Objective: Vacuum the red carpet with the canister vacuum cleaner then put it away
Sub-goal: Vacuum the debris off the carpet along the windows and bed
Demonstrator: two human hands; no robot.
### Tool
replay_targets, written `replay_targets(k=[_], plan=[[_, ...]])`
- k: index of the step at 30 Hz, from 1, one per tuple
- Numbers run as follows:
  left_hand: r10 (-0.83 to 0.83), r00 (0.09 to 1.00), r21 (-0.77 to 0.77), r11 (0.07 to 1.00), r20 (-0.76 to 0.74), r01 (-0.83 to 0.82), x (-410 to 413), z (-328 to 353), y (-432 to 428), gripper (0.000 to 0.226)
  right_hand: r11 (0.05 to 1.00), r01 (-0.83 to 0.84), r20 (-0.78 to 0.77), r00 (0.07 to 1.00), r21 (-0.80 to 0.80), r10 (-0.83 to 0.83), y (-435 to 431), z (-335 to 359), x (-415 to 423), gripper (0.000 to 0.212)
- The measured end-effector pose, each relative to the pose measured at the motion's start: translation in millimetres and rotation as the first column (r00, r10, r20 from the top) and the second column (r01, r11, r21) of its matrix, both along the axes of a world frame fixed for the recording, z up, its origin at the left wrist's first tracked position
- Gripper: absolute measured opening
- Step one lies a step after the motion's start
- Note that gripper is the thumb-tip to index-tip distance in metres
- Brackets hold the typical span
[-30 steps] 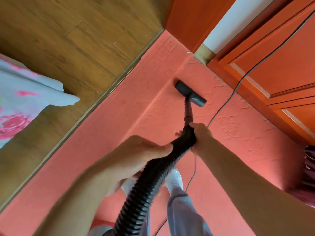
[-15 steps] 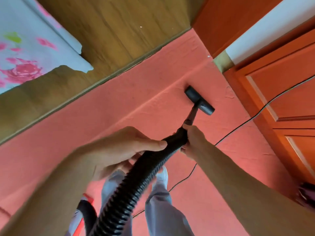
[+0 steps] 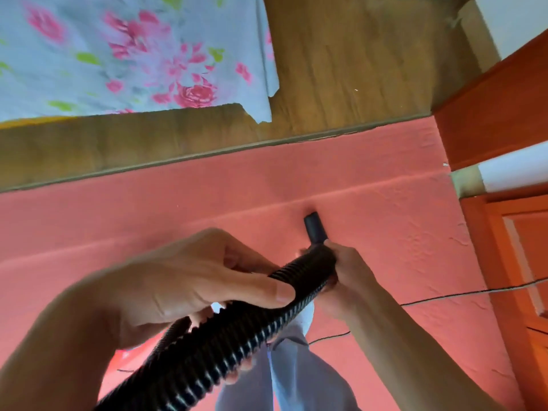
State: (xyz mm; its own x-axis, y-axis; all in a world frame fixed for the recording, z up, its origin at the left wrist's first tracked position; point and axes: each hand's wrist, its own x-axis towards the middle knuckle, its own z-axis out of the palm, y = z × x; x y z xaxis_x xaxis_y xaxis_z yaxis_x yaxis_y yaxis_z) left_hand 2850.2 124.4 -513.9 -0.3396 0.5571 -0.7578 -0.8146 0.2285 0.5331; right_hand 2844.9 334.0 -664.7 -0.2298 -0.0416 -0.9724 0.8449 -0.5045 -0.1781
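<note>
Gripping the hose, left hand and right hand rest its nozzle on carpet.

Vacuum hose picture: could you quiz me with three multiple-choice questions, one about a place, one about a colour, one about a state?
1. The nozzle is over: A the red carpet; B a tiled floor; C a table top.
2. The hose is: A white; B black; C green.
3. The left hand is: A hanging free; B flat on the floor; C gripping the hose.
Answers: 1 A, red carpet surrounds the nozzle; 2 B, its ribs are black; 3 C, the hand wraps round the hose.
</note>
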Motion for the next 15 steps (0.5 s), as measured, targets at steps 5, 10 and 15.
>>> replay_targets(k=[5, 10, 15], plan=[[0.088, 0.996, -0.122, 0.988, -0.019, -0.089, 45, -35, -10, 0.015, 0.973, -0.018, 0.008, 1.0, 0.231, 0.017, -14, -35, 1, 0.009], [0.147, 0.981, -0.343, 0.922, -0.123, -0.181, 79, -87, 15, 0.036, 0.899, -0.114, -0.011, 0.991, 0.422, 0.131, -11, -67, -2, 0.035], [0.313, 0.948, -0.025, 0.949, -0.054, -0.315, 105, -78, 6, 0.029, 0.927, -0.142, -0.146, 0.968, 0.347, 0.203, -19, -25, -7, 0.037]])
